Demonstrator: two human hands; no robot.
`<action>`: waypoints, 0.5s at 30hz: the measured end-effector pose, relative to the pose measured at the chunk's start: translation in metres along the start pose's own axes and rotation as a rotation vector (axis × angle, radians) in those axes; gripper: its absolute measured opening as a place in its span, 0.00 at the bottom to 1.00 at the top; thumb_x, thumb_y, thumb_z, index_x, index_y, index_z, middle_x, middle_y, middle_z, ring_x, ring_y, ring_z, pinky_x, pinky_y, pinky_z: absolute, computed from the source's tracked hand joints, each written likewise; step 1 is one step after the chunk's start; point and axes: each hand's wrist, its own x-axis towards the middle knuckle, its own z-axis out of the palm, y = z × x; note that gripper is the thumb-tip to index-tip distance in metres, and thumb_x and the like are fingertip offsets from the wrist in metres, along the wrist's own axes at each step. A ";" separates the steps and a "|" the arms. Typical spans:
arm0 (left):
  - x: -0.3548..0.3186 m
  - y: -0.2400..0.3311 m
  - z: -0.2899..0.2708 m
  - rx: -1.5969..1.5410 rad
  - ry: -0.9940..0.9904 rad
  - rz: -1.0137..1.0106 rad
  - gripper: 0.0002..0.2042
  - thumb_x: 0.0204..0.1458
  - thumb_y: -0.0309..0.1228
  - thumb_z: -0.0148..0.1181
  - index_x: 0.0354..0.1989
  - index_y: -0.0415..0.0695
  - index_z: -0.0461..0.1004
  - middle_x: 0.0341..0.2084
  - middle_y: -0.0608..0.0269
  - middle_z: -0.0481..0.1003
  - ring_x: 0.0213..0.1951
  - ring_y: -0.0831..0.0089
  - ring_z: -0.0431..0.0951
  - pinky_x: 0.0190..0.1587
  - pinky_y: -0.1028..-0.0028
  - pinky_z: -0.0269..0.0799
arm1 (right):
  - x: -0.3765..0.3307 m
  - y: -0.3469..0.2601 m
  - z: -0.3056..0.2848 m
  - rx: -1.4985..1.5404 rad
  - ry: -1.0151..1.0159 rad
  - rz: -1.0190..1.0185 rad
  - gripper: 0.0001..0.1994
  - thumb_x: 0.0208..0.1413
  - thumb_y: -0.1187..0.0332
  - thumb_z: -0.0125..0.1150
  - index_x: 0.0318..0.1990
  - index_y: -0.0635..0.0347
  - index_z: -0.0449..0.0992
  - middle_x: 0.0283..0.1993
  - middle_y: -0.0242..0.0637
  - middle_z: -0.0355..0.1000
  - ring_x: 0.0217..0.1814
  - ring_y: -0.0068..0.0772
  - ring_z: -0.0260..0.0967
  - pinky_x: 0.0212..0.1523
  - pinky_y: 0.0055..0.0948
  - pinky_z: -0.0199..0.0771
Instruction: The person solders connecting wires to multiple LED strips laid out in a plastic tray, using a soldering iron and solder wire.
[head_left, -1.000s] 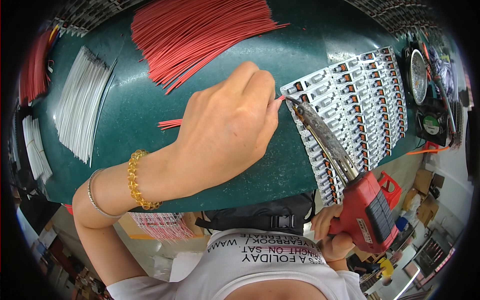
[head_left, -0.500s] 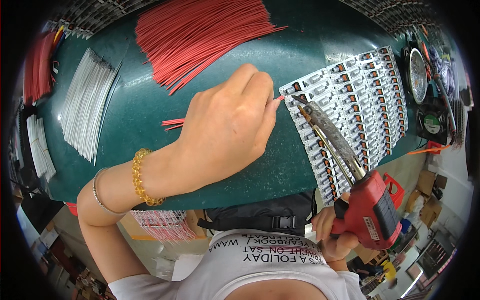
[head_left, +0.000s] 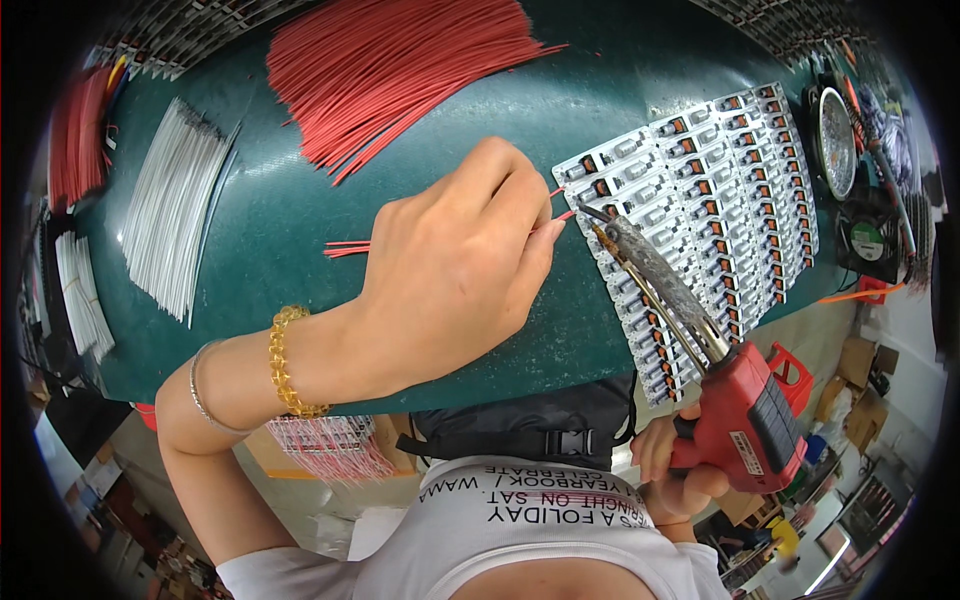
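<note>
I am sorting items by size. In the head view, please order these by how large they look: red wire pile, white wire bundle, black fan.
1. Red wire pile
2. White wire bundle
3. Black fan, though rim distortion makes its size unsure.

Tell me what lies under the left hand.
Under the left hand lies the dark green table mat. Thin red wires stick out on both sides of it. How the fingers pinch them is covered by the hand itself.
</note>
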 end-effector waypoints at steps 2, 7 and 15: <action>0.000 0.000 0.001 0.019 0.024 0.011 0.07 0.42 0.19 0.61 0.23 0.39 0.67 0.27 0.59 0.70 0.22 0.68 0.72 0.21 0.74 0.66 | -0.005 -0.005 0.004 -0.032 0.116 0.047 0.43 0.39 0.30 0.54 0.47 0.64 0.62 0.10 0.25 0.57 0.10 0.23 0.56 0.17 0.22 0.62; 0.000 -0.001 0.002 0.038 0.028 0.035 0.07 0.42 0.19 0.62 0.23 0.39 0.67 0.27 0.60 0.69 0.21 0.69 0.71 0.20 0.75 0.66 | -0.008 -0.008 0.009 -0.140 0.118 0.106 0.42 0.39 0.31 0.56 0.47 0.63 0.62 0.10 0.25 0.56 0.10 0.22 0.55 0.19 0.23 0.62; 0.000 -0.001 0.002 0.063 0.016 0.041 0.08 0.42 0.19 0.62 0.23 0.39 0.67 0.27 0.61 0.69 0.21 0.69 0.71 0.20 0.75 0.65 | -0.007 -0.007 0.009 -0.073 0.117 0.015 0.47 0.39 0.29 0.54 0.53 0.66 0.59 0.09 0.23 0.55 0.09 0.21 0.54 0.17 0.21 0.60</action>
